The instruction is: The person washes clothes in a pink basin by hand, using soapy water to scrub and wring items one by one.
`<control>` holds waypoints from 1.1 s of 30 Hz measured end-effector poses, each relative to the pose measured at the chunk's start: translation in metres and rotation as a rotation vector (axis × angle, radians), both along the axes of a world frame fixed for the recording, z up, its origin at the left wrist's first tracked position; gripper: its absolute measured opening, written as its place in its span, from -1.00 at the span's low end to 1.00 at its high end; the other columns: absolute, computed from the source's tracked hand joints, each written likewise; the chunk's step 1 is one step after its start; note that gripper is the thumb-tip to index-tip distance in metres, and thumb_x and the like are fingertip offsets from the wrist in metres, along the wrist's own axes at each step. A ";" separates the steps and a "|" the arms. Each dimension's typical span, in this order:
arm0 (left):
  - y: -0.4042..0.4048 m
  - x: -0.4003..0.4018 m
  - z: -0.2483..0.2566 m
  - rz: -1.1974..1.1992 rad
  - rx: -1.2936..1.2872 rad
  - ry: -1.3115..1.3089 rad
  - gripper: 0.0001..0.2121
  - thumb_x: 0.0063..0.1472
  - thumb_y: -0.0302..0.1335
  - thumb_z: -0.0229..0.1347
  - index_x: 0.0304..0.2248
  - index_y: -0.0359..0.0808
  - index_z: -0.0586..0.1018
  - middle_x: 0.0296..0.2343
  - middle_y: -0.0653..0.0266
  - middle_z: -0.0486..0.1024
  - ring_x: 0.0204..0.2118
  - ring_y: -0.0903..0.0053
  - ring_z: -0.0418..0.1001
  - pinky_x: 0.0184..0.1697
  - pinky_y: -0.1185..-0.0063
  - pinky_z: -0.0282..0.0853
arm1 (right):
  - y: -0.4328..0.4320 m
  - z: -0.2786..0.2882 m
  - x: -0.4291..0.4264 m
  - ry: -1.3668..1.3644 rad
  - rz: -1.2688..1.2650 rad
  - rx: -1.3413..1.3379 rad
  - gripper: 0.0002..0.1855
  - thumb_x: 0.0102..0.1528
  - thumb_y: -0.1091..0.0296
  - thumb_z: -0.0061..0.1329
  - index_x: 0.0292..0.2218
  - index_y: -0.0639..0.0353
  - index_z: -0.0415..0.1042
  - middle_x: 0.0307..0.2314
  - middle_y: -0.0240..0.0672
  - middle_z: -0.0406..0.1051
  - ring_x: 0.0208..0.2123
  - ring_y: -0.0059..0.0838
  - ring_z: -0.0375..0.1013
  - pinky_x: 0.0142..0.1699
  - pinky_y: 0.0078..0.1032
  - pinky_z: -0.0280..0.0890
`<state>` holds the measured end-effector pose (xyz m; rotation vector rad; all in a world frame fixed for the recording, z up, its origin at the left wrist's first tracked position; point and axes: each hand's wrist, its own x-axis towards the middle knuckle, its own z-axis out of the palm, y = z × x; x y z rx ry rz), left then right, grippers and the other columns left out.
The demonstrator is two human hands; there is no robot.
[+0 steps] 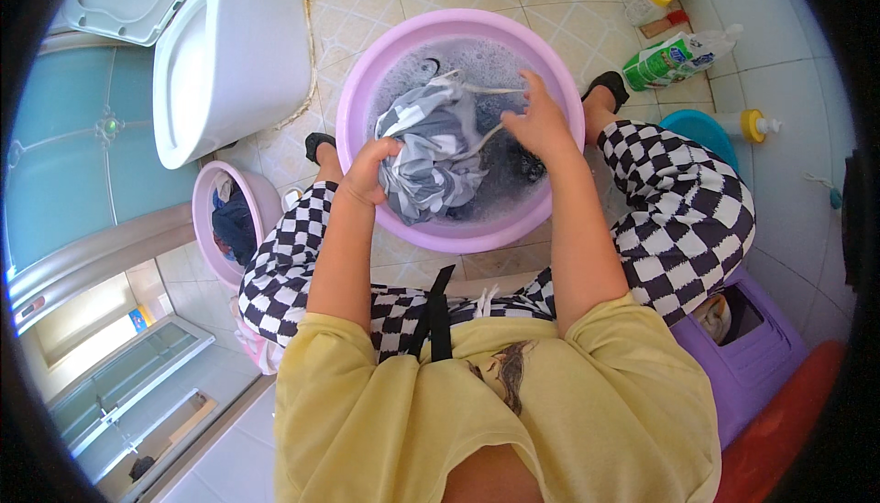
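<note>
A wet grey-and-white patterned cloth garment (430, 152) is bunched up in a pink plastic basin (460, 242) on the floor before me. My left hand (371, 170) grips the garment's left side, close to the basin's rim. From the garment, a pale drawstring (489, 137) runs across to my right hand (540, 118), one strand reaching the thumb and another the index finger. Those fingers are spread, with the string caught at them. Foamy grey water (481, 53) surrounds the cloth, and dark fabric (526, 166) shows below the surface on the right.
To the left are a white toilet (240, 56) and a smaller pink tub (199, 228) holding clothes. A green-and-white detergent bag (660, 63), pump bottles (650, 5) and a teal basin (698, 132) stand right. A purple plastic bin (749, 365) is beside my right thigh.
</note>
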<state>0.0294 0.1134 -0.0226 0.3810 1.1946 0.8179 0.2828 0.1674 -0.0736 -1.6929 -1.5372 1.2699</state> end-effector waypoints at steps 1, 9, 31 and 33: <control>0.000 -0.013 -0.016 -0.057 -0.027 -0.109 -0.58 -0.06 -0.53 -0.03 -0.13 -0.46 0.37 -0.27 0.15 0.45 -0.32 0.44 0.46 -0.26 0.54 0.40 | -0.005 0.009 0.000 -0.148 0.132 0.116 -0.15 -0.27 0.32 0.14 0.06 0.08 0.07 -0.08 -0.03 0.21 -0.02 -0.15 0.20 0.07 -0.36 0.13; -0.001 0.005 0.006 -0.571 0.023 -0.050 -0.43 -0.11 -0.47 0.10 -0.03 -0.43 0.29 -0.21 0.23 0.40 -0.20 0.53 0.36 -0.12 0.61 0.26 | -0.027 -0.012 -0.041 -0.035 0.542 0.305 -0.26 -0.40 0.36 0.19 -0.09 -0.05 0.28 -0.13 -0.12 0.28 -0.06 -0.08 0.22 0.01 -0.36 0.16; -0.012 0.028 -0.136 -0.848 0.164 1.227 -0.13 -0.24 -0.25 0.25 0.09 -0.10 0.08 -0.03 -0.01 0.18 -0.04 0.12 0.27 -0.02 0.31 0.18 | -0.046 -0.073 -0.025 -0.589 0.359 -0.105 -0.12 -0.33 0.11 0.17 0.05 -0.11 0.12 -0.11 -0.18 0.25 -0.04 -0.17 0.24 0.01 -0.25 0.14; -0.006 0.015 -0.150 -0.851 0.144 1.152 -0.21 -0.20 -0.33 0.22 0.08 -0.12 0.13 -0.04 -0.03 0.20 -0.06 0.11 0.28 -0.01 0.36 0.20 | -0.046 -0.087 -0.024 -0.490 0.296 -0.151 -0.22 -0.30 0.15 0.14 0.01 -0.08 0.19 -0.15 -0.18 0.29 -0.09 -0.14 0.28 -0.01 -0.27 0.17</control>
